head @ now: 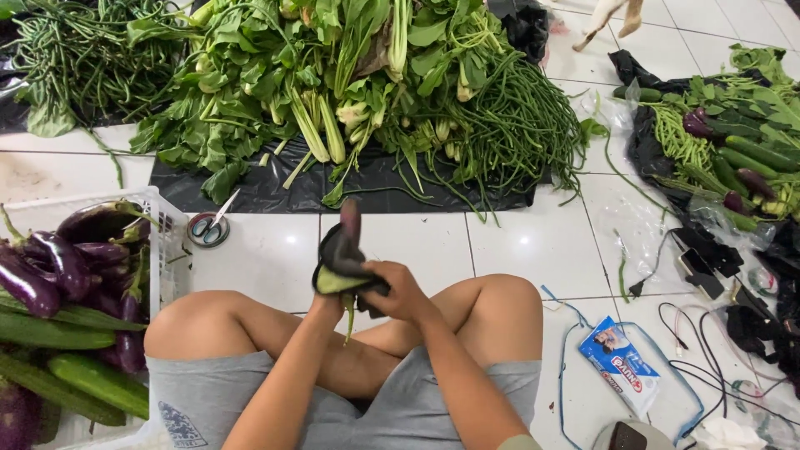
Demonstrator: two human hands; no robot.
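I sit cross-legged on a white tile floor with both hands raised in front of my knees. My left hand (340, 265) is mostly covered by a dark glove (346, 250) with a yellow-green edge, one dark finger sticking upward. My right hand (402, 292) grips the glove at the wrist side. A thin green stem hangs below the hands. How the left fingers are held under the fabric is hidden.
A white crate (162, 242) of purple eggplants and cucumbers stands at my left. Scissors (208, 227) lie ahead by a black sheet (375, 187) piled with leafy greens and long beans. To the right are more vegetables (733, 150), cables and a white-blue packet (621, 371).
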